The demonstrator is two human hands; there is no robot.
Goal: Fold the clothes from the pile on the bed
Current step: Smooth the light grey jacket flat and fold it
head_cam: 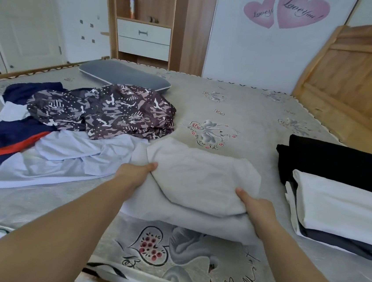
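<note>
A pale grey garment (199, 183), partly folded, lies on the bed (240, 114) just in front of us. Our left hand (135, 173) pinches its left edge, thumb on top, and our right hand (256, 205) grips its right edge the same way. To the left, an unfolded pile spreads out: a light blue shirt (69, 153), a navy and orange top (8, 136) and a camouflage-print piece (114, 110). To the right sits a folded stack (336, 191) in black, white and grey. A grey pillow (125, 76) rests farther back.
</note>
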